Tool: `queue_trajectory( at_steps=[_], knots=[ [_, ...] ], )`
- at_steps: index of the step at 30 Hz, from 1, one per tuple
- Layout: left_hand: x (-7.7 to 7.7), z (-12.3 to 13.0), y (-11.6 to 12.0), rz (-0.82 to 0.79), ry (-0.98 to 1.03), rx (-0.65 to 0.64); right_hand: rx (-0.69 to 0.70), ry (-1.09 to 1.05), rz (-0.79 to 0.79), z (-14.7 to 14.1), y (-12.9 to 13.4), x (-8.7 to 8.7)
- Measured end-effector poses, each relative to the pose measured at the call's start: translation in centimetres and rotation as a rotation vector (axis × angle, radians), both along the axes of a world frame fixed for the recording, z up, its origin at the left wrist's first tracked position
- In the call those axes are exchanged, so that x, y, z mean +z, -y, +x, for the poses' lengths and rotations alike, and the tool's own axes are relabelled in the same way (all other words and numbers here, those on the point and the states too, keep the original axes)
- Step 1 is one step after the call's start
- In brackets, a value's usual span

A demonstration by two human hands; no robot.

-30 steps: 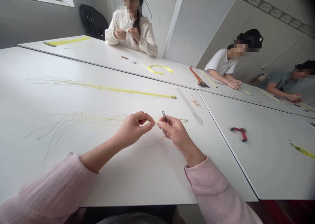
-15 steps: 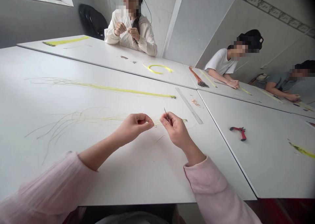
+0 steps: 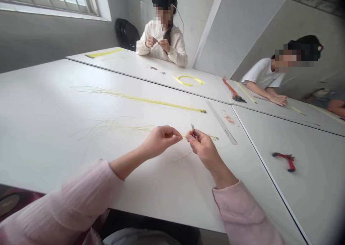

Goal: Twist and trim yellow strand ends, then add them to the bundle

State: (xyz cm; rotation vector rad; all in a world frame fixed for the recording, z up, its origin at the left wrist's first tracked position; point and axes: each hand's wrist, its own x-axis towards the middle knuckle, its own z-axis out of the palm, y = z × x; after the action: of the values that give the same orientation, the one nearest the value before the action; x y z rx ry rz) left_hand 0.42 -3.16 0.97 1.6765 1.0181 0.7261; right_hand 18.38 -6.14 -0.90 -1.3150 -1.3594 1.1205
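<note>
Pinching thin yellow wires that trail in from its left across the table, the left hand sits nearly closed just beside the right hand, whose fingers curl around slim metal tweezers, with a steel ruler and red-handled pliers off to its right.

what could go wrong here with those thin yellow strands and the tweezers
The pointed metal tweezers in the right hand sit close to the thin yellow strands pinched by the left hand, so a slip might nick or snag them.

The loose strand ends fan out across the white table near the left forearm, so the pink sleeve could possibly catch or tangle them.
</note>
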Motion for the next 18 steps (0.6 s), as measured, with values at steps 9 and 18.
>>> queue_trajectory(
  at_steps=[9, 18],
  knots=[
    [0.2, -0.5, 10.3, 0.164, 0.097, -0.024, -0.338, -0.226, 0.112, 4.1, -2.1, -0.5],
    [-2.5, -3.1, 14.6, 0.076, 0.078, 0.021, -0.459, -0.183, 0.145, 5.8, -3.2, -1.8]
  ],
)
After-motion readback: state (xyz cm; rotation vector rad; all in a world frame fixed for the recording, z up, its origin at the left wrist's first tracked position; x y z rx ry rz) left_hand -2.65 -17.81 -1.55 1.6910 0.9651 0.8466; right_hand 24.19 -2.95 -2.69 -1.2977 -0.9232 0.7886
